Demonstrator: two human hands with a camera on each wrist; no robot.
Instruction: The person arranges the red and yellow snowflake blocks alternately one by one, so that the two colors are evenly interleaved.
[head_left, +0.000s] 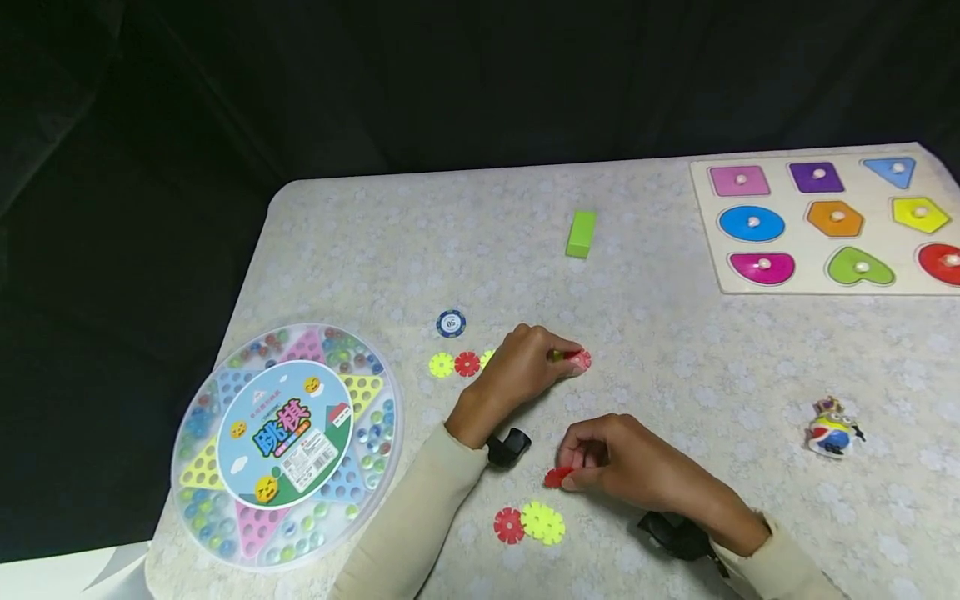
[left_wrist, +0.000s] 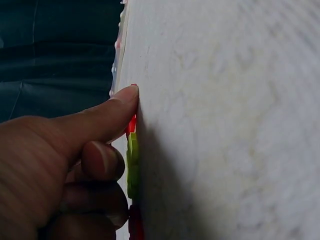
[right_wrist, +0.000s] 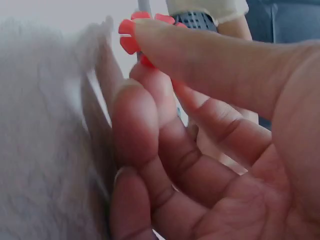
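My left hand [head_left: 525, 362] is at the right end of a row of notched plastic snowflake discs, its thumb and forefinger on a red snowflake disc [head_left: 584, 359] lying on the table. The left wrist view shows the thumb over that red disc, beside a yellow disc [left_wrist: 132, 165]. Farther left in the row are a yellow disc [head_left: 442, 365] and a red disc [head_left: 467, 363]; the hand hides the middle. My right hand [head_left: 630, 462] pinches another red snowflake disc [right_wrist: 129, 37] between thumb and forefinger. Below it lie a red disc [head_left: 509, 526] and overlapping yellow discs [head_left: 543, 522].
A round Chinese checkers box [head_left: 397, 417] with marbles stands at the left. Behind the row lie a blue poker chip [head_left: 451, 323] and a green block [head_left: 581, 234]. A shape puzzle board [head_left: 712, 250] lies at the back right, a small crowned figurine [head_left: 831, 429] at the right.
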